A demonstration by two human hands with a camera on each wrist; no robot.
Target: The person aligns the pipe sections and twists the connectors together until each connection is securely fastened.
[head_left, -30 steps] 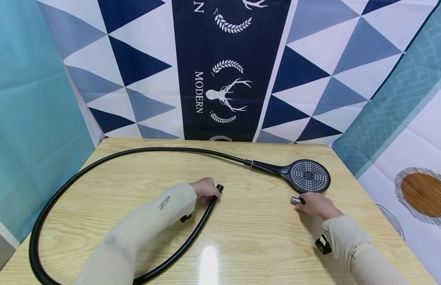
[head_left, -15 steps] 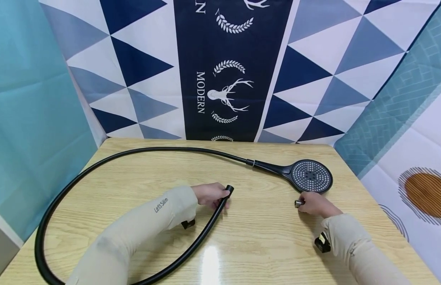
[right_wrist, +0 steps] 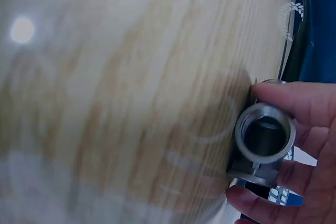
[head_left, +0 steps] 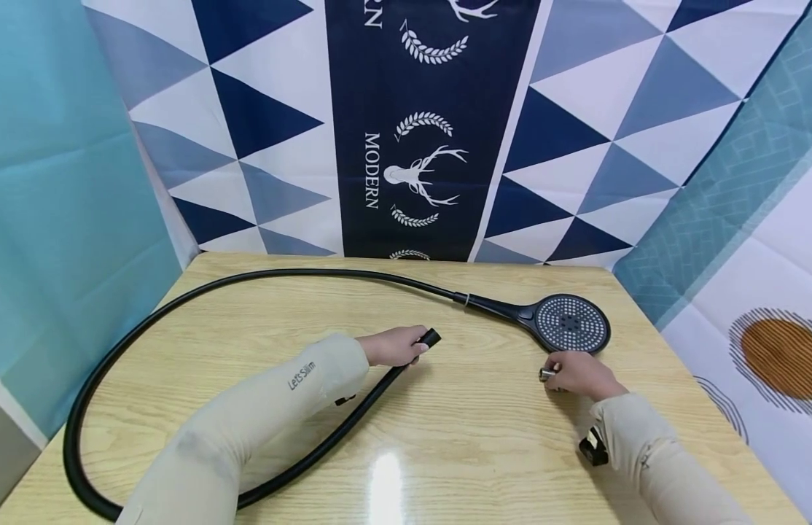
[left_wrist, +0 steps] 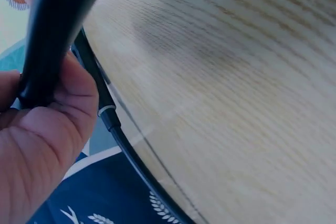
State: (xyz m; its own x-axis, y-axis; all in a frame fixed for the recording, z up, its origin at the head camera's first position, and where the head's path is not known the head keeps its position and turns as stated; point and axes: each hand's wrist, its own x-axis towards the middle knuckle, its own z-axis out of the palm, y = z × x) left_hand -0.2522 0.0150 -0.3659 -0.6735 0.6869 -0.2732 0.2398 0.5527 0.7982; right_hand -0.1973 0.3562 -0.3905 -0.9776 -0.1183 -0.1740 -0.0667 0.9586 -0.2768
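Note:
My left hand (head_left: 391, 347) grips a black shower hose (head_left: 353, 415) just behind its end, which sticks out past the thumb and points right. In the left wrist view, thumb and fingers wrap the thick hose end (left_wrist: 58, 30). On the right, my right hand (head_left: 579, 374) holds a small metal pipe fitting (head_left: 547, 375) close over the table. Its round hollow opening (right_wrist: 265, 135) faces the camera in the right wrist view, with thumb and fingers about its sides. Right behind this hand lies a black shower head (head_left: 572, 323), its handle joined to the hose's other end.
The hose loops widely around the left of the wooden table (head_left: 485, 437), passing under the left sleeve. A patterned curtain (head_left: 268, 131) hangs behind the table's back edge. Teal cloth (head_left: 65, 182) covers the left side, and a printed sheet (head_left: 773, 292) the right.
My left hand has moved right and lifted slightly with the hose end, which now tilts more to the right. The right hand has turned the fitting slightly in its fingers, staying in place.

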